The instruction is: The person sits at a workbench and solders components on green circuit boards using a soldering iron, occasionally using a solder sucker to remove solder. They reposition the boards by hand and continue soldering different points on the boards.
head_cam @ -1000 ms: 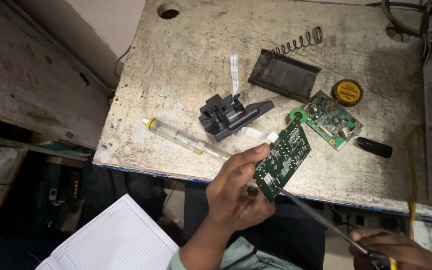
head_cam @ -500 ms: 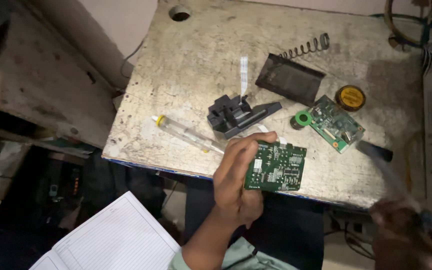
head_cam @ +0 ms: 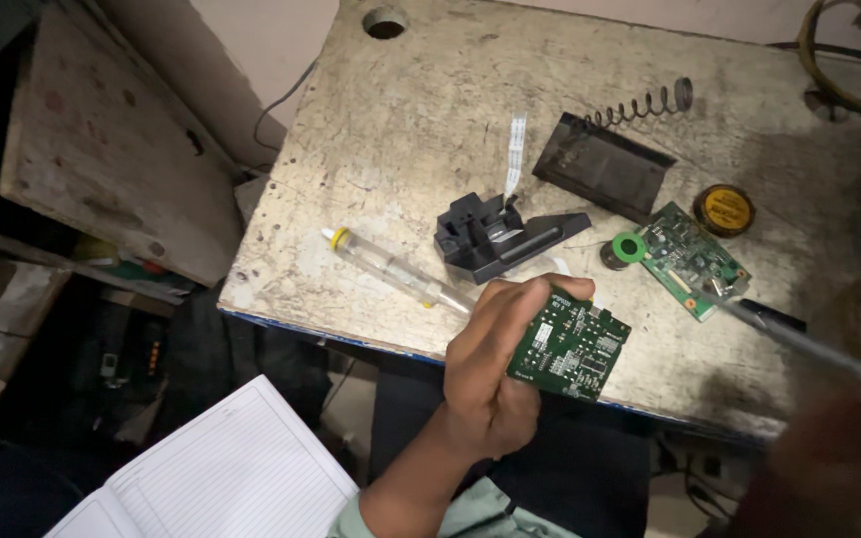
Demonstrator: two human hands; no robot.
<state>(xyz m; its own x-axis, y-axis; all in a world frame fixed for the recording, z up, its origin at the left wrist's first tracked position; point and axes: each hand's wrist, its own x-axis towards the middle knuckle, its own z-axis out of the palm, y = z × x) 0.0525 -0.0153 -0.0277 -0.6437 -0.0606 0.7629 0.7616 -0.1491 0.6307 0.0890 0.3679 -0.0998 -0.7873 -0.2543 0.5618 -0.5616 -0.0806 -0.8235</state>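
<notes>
The left hand [head_cam: 495, 374] is showing bare, with no glove, ring or watch in sight, and the forearm is running bare down to a pale green sleeve [head_cam: 470, 513] that is bunching loosely at the bottom edge. The right hand [head_cam: 839, 458] is coming in as a dark blur at the lower right corner, its covering impossible to tell.

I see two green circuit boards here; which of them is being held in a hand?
The darker green board, gripped by the left hand at the table's near edge. The lighter one lies flat on the table, untouched.
</notes>
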